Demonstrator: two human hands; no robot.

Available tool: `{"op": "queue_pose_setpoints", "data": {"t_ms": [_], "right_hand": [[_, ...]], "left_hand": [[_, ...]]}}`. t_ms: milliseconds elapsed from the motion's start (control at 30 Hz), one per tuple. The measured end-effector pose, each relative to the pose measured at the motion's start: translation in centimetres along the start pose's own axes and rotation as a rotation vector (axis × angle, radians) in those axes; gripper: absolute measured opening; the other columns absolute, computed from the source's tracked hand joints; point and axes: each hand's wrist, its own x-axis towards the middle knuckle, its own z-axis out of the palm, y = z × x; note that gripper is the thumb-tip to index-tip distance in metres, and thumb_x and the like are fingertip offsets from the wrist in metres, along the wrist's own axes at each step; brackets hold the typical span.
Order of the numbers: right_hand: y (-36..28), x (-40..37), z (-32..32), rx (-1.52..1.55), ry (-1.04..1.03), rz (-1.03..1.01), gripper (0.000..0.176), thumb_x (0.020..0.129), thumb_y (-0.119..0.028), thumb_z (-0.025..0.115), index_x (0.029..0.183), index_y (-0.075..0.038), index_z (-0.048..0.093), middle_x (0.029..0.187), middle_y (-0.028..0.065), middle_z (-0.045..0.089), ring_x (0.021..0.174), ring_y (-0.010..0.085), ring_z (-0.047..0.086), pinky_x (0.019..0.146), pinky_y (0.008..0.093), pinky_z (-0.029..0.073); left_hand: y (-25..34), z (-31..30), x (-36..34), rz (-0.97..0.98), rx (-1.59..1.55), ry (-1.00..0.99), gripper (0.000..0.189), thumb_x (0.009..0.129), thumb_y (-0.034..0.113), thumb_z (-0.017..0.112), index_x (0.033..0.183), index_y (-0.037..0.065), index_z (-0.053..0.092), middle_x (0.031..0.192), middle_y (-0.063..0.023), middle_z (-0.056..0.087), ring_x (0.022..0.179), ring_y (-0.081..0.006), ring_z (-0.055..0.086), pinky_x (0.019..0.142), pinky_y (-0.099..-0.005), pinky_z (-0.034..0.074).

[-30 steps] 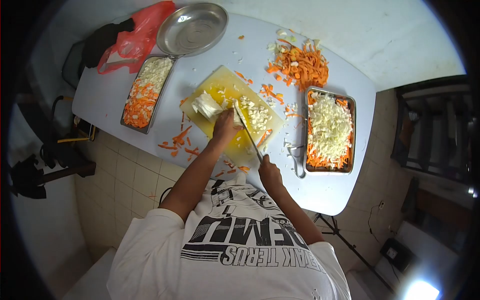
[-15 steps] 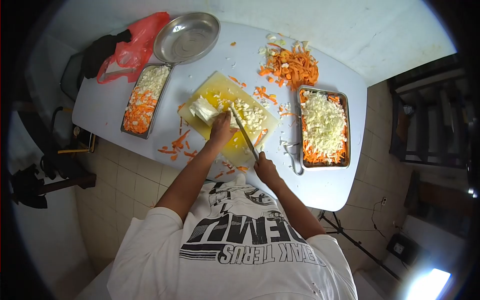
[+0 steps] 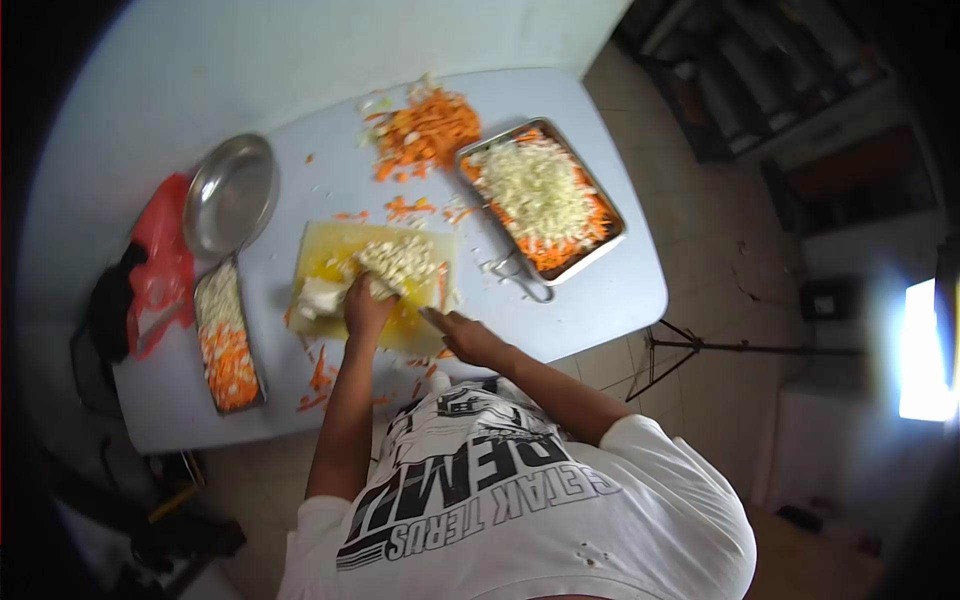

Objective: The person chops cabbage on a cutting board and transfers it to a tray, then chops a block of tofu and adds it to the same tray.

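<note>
A white piece of cabbage [image 3: 321, 298] lies on the left part of the yellowish cutting board [image 3: 335, 238]. My left hand [image 3: 366, 312] is on the board at the cabbage's right end, fingers bent and closed on it; the fingertips are partly hidden. My right hand [image 3: 470, 338] is wrapped around the handle of a knife [image 3: 431, 316], at the board's lower right edge. The blade points up and left towards my left fingers and is blurred. Small chopped cabbage bits [image 3: 398, 258] are heaped on the board just beyond the blade.
A tray of carrot and shredded cabbage [image 3: 540, 195] stands at right, a narrower tray [image 3: 228, 345] at left. Carrot peelings [image 3: 430, 130] are piled at the back. A metal bowl [image 3: 232, 195], red plastic bag [image 3: 165, 265] and peeler [image 3: 535, 290] also lie on the table.
The whole view has turned and shifted, so the table appears tilted. My left hand stays at the cabbage and my right hand still holds the knife.
</note>
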Motion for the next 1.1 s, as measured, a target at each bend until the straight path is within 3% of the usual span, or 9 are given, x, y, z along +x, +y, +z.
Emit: {"op": "queue_pose_setpoints", "data": {"t_ms": [33,200,467,567,667,767,800,933,1100], "right_hand": [[0.3,-0.2,0.8,-0.046,-0.018,0.041,0.071,0.090,-0.013,0.053,0.151,-0.023,0.019,0.099,0.0240,0.060,0.077,0.0437,0.064,0.068,0.0488,0.054],[-0.1,3.1,2.7,-0.076,0.072,0.124,0.062,0.091,-0.013,0.050,0.148,-0.016,0.026,0.082,0.0274,0.061,0.073,0.0447,0.062,0.066,0.0522,0.050],[-0.6,0.0,-0.1,-0.282,-0.012,0.176,0.061,0.092,-0.012,0.050,0.148,-0.021,0.027,0.077,0.0239,0.060,0.066,0.0413,0.061,0.059,0.0506,0.052],[0.4,2.0,0.3,-0.257,0.005,0.108,0.062,0.092,-0.012,0.050,0.148,-0.022,0.027,0.077,0.0237,0.060,0.065,0.0406,0.062,0.057,0.0501,0.052],[-0.7,0.9,-1.9,-0.273,-0.081,0.144,0.065,0.091,-0.012,0.052,0.150,-0.022,0.024,0.078,0.0238,0.060,0.065,0.0412,0.062,0.057,0.0504,0.052],[0.2,-0.5,-1.3,-0.234,-0.090,0.151,0.067,0.091,-0.011,0.052,0.150,-0.020,0.023,0.078,0.0238,0.059,0.065,0.0412,0.062,0.057,0.0506,0.052],[0.3,-0.3,-0.9,-0.236,-0.100,0.162,0.068,0.091,-0.010,0.052,0.150,-0.018,0.021,0.078,0.0241,0.059,0.065,0.0418,0.062,0.058,0.0510,0.052],[0.4,2.3,0.2,-0.164,-0.088,0.155,0.066,0.094,-0.013,0.048,0.151,-0.023,0.017,0.086,0.0246,0.060,0.068,0.0422,0.063,0.062,0.0502,0.054],[-0.8,1.8,-1.8,-0.117,-0.046,0.114,0.062,0.091,-0.010,0.052,0.149,-0.018,0.029,0.081,0.0226,0.059,0.070,0.0404,0.062,0.061,0.0500,0.051]], "left_hand": [[-0.5,0.5,-0.2,0.022,0.035,0.019,0.066,0.064,0.030,0.084,0.118,0.002,0.056,0.123,-0.0212,0.059,0.113,-0.0377,0.056,0.097,-0.0438,0.045],[1.9,-0.8,-0.8,-0.104,0.071,-0.002,0.072,0.069,0.029,0.081,0.126,-0.001,0.051,0.131,-0.0204,0.054,0.121,-0.0356,0.051,0.104,-0.0422,0.041],[3.1,-0.4,-1.7,-0.242,0.161,-0.073,0.083,0.071,0.038,0.079,0.134,-0.005,0.045,0.142,-0.0211,0.043,0.128,-0.0364,0.045,0.106,-0.0389,0.039],[3.6,-1.2,-2.1,-0.235,0.050,-0.043,0.080,0.073,0.037,0.077,0.135,-0.001,0.045,0.145,-0.0172,0.040,0.134,-0.0342,0.038,0.111,-0.0442,0.032],[4.6,-5.0,-1.5,-0.094,0.382,0.030,0.070,0.076,0.035,0.075,0.134,0.005,0.050,0.146,-0.0122,0.039,0.140,-0.0304,0.028,0.115,-0.0535,0.020],[2.8,-6.8,-1.8,-0.201,0.623,-0.134,0.053,0.081,0.030,0.069,0.130,0.011,0.055,0.144,-0.0082,0.042,0.142,-0.0269,0.023,0.115,-0.0598,0.010],[0.9,-6.5,-2.1,-0.086,0.621,-0.087,0.041,0.085,0.020,0.063,0.125,0.012,0.059,0.142,-0.0080,0.044,0.142,-0.0266,0.024,0.115,-0.0595,0.011],[-1.5,-8.1,-2.4,-0.015,0.627,-0.159,0.038,0.086,0.007,0.056,0.123,0.013,0.060,0.138,-0.0077,0.047,0.141,-0.0265,0.025,0.116,-0.0589,0.009],[-1.4,-9.5,-2.4,0.035,0.524,-0.176,0.051,0.083,0.026,0.067,0.130,0.012,0.055,0.140,-0.0072,0.044,0.141,-0.0271,0.024,0.114,-0.0623,0.007]]}}
